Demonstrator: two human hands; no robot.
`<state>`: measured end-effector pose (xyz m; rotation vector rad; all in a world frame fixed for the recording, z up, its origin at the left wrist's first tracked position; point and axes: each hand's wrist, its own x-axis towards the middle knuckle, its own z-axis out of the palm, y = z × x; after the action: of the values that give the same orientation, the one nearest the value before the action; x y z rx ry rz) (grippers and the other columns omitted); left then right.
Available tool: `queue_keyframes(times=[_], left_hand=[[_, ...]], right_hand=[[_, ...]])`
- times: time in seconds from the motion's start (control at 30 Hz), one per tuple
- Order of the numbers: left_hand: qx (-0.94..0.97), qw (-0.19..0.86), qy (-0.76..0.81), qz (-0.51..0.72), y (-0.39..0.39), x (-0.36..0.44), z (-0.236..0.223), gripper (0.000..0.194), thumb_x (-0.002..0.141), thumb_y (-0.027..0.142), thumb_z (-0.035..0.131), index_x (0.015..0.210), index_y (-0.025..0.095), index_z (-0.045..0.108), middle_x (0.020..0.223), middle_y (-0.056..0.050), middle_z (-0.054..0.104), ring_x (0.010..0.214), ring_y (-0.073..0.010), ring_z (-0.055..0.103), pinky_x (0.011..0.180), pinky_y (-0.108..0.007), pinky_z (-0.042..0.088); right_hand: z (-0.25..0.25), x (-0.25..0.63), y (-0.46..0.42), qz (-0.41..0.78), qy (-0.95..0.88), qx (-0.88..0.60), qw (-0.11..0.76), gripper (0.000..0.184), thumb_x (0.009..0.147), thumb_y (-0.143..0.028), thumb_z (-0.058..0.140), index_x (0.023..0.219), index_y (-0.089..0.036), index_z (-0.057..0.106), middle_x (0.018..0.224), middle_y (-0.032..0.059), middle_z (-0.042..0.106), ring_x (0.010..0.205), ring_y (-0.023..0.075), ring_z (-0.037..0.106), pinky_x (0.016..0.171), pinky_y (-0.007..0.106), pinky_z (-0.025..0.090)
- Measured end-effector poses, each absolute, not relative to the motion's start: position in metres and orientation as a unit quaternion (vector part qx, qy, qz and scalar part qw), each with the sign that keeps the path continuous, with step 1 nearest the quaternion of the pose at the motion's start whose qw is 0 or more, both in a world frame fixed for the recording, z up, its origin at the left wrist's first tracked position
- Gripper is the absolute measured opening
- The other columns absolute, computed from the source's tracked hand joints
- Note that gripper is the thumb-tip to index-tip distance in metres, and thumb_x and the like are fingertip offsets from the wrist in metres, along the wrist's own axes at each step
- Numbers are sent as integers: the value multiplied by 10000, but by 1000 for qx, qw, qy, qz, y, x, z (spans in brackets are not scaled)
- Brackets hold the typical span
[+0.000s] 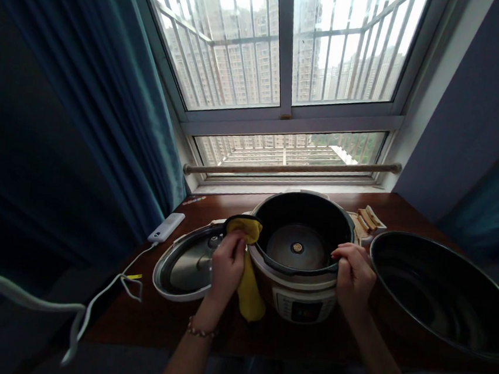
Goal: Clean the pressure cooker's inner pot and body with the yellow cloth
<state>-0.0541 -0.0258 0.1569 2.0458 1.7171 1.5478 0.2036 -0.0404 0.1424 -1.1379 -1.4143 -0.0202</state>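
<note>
A yellow cloth (248, 269) is gripped by the closed fingers of the left hand (227, 265) and pressed against the left rim of the open rice cooker (299, 286), which stands on the wooden table (166, 320) below the window. The cooker's near right rim is clasped by the right hand (354, 275), fingers curled over the edge. The lid (182, 266) lies open to the left, and a dark inner pot (437, 293) sits at the right

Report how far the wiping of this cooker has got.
Done: the lid is swung open and the inner pot stands out on the table to the right. In hand: the left hand presses a yellow cloth at the cooker rim while the right hand steadies the front edge. The pot is not yet back inside.
</note>
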Motion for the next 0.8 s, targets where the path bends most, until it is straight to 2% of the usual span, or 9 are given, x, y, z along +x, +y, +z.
queue_keyframes(times=[0.17, 0.3, 0.47, 0.8], left_hand=[[663, 32, 597, 451, 0, -57, 187, 217, 869, 307, 433, 902, 191, 614, 856, -42, 663, 789, -194, 611, 728, -294, 446], [705, 21, 596, 384, 35, -45, 203, 221, 864, 268, 425, 885, 186, 629, 826, -66, 679, 747, -211, 620, 684, -293, 419], [763, 53, 549, 336, 96, -33, 215, 185, 830, 224, 451, 759, 167, 611, 719, -57, 642, 681, -182, 574, 651, -276, 398], [873, 124, 413, 228, 185, 24, 217, 200, 821, 255, 441, 786, 148, 606, 692, 6, 594, 651, -120, 510, 627, -223, 397]], right_hand=[[142, 205, -40, -1, -615, -491, 617, 217, 817, -169, 381, 703, -187, 565, 782, 40, 576, 832, 193, 541, 769, 362, 405], [143, 205, -41, 8, -614, -484, 623, 214, 830, -164, 379, 717, -185, 560, 800, 42, 576, 839, 191, 535, 777, 365, 395], [144, 205, -41, 14, -621, -476, 622, 208, 833, -166, 374, 723, -190, 550, 785, 35, 575, 834, 190, 533, 772, 363, 387], [143, 205, -39, 16, -620, -461, 635, 204, 835, -143, 376, 717, -190, 536, 771, 31, 559, 838, 192, 519, 761, 365, 376]])
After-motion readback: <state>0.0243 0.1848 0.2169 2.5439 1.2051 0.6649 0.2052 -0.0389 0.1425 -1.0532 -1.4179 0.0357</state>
